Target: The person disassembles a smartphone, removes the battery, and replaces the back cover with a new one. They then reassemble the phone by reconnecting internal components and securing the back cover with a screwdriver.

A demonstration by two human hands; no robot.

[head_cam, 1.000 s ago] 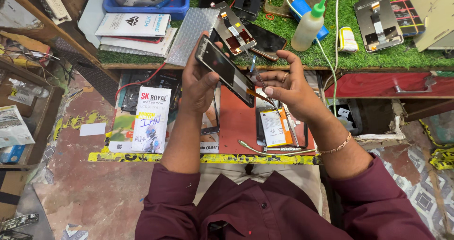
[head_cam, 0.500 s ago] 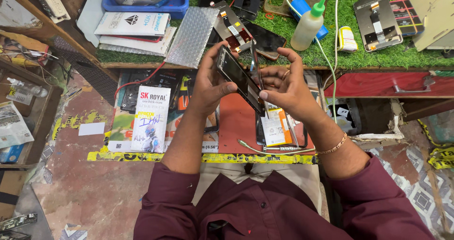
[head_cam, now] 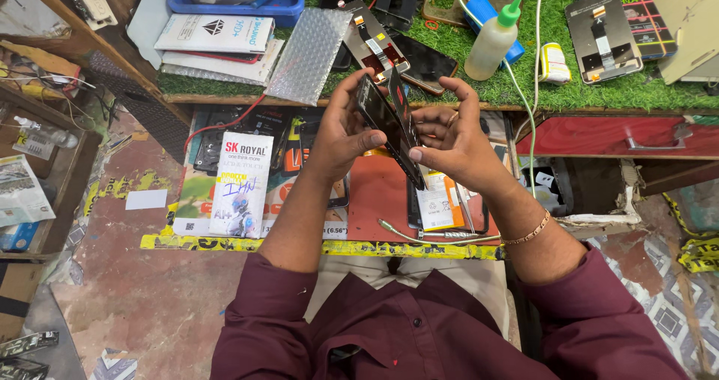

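I have a slim black phone body [head_cam: 372,109] pinched in my left hand [head_cam: 341,137], thumb on its front face and fingers curled behind it, while my right hand [head_cam: 453,137] clamps the thin dark glass display panel [head_cam: 404,129] by its edge, raised just above the front lip of the green turf-covered bench [head_cam: 599,88]. The two pieces stand tilted on edge, close together, splayed apart like a half-open book. I cannot tell whether a ribbon joins them.

If I spread them too far, I judge any cable between them could tear. The panel is thin (and I grip it near one corner only), so twisting might crack it, or it could slip onto the orange tray [head_cam: 378,200] below.

Counted: one phone body, one panel in my hands, one white squeeze bottle with a green nozzle [head_cam: 493,43], one sheet of bubble wrap [head_cam: 308,54], one blue plastic bin [head_cam: 232,2], two loose display assemblies [head_cam: 603,35] lying on the turf.
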